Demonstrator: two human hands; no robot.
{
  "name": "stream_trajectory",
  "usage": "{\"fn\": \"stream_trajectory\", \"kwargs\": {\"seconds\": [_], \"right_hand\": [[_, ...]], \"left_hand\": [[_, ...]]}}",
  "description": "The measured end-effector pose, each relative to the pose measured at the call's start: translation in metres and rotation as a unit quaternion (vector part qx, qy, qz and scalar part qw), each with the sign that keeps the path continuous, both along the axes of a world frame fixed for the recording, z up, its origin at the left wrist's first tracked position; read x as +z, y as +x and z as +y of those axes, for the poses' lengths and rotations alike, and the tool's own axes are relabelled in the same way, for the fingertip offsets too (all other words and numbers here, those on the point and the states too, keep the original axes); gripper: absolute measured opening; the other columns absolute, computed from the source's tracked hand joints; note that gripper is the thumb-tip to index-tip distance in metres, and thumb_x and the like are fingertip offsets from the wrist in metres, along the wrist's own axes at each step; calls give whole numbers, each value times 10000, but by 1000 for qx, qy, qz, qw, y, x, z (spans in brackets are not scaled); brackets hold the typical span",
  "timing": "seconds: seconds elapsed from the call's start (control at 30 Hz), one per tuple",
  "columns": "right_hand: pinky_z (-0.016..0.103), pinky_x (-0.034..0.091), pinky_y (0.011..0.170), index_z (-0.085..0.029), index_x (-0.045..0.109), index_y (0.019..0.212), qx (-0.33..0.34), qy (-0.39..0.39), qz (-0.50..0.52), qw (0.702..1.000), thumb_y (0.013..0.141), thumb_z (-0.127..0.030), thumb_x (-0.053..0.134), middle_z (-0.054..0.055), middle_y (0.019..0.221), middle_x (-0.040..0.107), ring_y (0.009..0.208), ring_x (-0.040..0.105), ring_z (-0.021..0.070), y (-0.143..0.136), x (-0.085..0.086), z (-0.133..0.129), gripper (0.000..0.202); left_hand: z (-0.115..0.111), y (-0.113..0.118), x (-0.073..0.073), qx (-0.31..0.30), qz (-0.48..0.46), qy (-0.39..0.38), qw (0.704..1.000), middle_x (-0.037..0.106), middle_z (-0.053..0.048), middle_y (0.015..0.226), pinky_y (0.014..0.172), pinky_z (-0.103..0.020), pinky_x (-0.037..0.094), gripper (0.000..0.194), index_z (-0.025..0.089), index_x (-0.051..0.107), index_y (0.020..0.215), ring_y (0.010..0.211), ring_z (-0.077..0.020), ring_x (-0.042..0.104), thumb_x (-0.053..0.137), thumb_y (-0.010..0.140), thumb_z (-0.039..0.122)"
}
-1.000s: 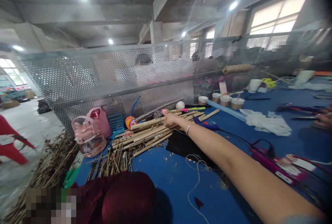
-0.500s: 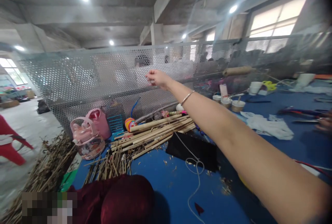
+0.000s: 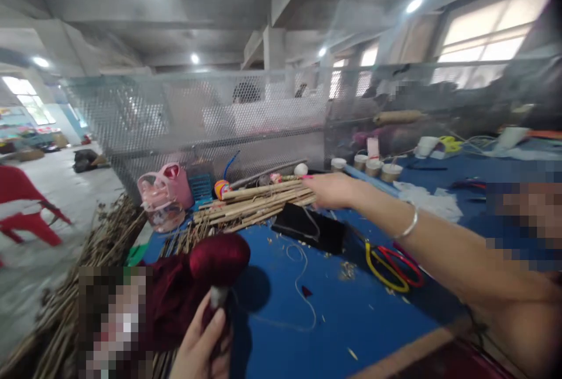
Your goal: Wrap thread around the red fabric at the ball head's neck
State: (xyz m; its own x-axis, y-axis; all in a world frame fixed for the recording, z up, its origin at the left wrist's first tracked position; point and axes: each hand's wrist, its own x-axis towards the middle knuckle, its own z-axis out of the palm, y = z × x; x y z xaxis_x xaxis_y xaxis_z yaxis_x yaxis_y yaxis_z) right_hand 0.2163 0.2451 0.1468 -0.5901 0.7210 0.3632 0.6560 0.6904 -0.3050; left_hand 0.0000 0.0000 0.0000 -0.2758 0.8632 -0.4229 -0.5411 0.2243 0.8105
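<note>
My left hand [image 3: 202, 335] is wrapped round the grey neck under a rounded dark red cloth-covered head [image 3: 222, 256], at the lower middle. Loose dark red cloth [image 3: 169, 300] hangs beside it. A thin pale thread [image 3: 302, 273] curls over the blue table to its right. My right hand [image 3: 333, 190], with a bangle on the wrist, is low over the right end of the pale sticks [image 3: 250, 203], behind a black cloth-like piece [image 3: 307, 229]. Its fingers look pinched together; what they hold is too small to tell.
Yellow and red-handled tools [image 3: 389, 267] lie under my right forearm. A pink container [image 3: 178, 185] and dry stems [image 3: 109, 250] are at left. Paper cups [image 3: 390, 172] and white gloves [image 3: 432, 203] lie at right. A perforated screen [image 3: 197, 115] runs behind the blue table [image 3: 281, 303].
My right hand has come down from in front of the screen to the sticks. My left hand has come into view, and the red head has moved up. The view has shifted slightly.
</note>
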Motion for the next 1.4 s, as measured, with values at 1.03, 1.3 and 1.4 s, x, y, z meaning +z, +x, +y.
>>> {"fn": "stream_trajectory", "kwargs": {"seconds": [1.03, 1.3, 1.4], "right_hand": [[245, 263, 518, -150, 660, 748, 359, 160, -318, 863, 766, -126, 513, 57, 674, 651, 601, 563, 147, -35, -4, -133, 150], [209, 341, 575, -206, 728, 815, 410, 37, -374, 831, 742, -250, 651, -24, 706, 674, 637, 560, 91, -80, 14, -90, 115], [172, 404, 641, -167, 719, 774, 456, -257, -351, 777, 701, -232, 686, -42, 681, 670, 637, 578, 61, -85, -1, -66, 104]], "left_hand": [[20, 63, 17, -125, 208, 27, 970, 431, 80, 507, 318, -145, 228, 562, 146, 507, 1178, 343, -28, 305, 656, 713, 425], [14, 82, 29, -225, 159, 68, 959, 384, 88, 520, 328, -157, 212, 435, 146, 546, 1063, 355, -24, 271, 639, 748, 430], [6, 87, 30, -266, 134, 96, 950, 386, 74, 546, 354, -154, 221, 390, 135, 562, 1020, 397, -25, 287, 630, 766, 423]]}}
